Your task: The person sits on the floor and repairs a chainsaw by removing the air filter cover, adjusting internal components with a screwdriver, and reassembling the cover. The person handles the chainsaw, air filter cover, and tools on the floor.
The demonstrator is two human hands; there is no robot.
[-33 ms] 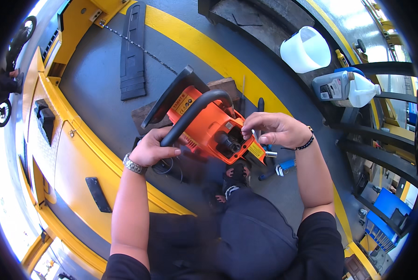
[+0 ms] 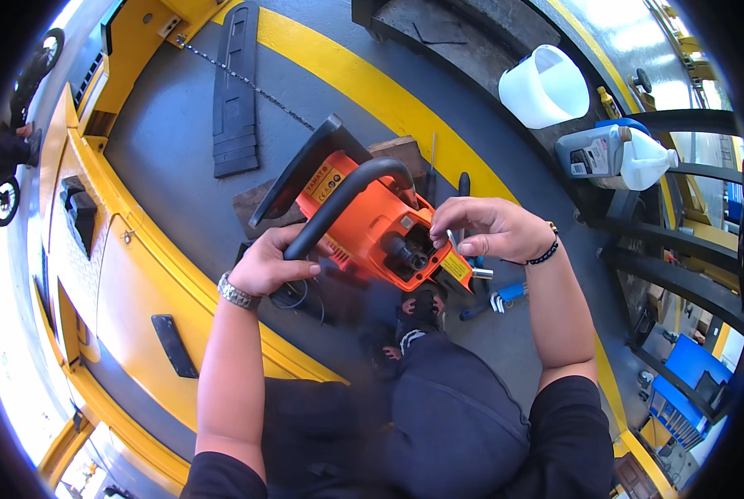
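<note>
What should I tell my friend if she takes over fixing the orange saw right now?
Left hand: gripping the black handle of the orange chainsaw body, steadying it on the wood block.
Right hand: fingertips at the open housing, pinching something too small to tell.
Already off: guide bar and chain, lying on the grey floor.
Left: whatever goes on inside the open housing; bar and chain are not mounted.
</note>
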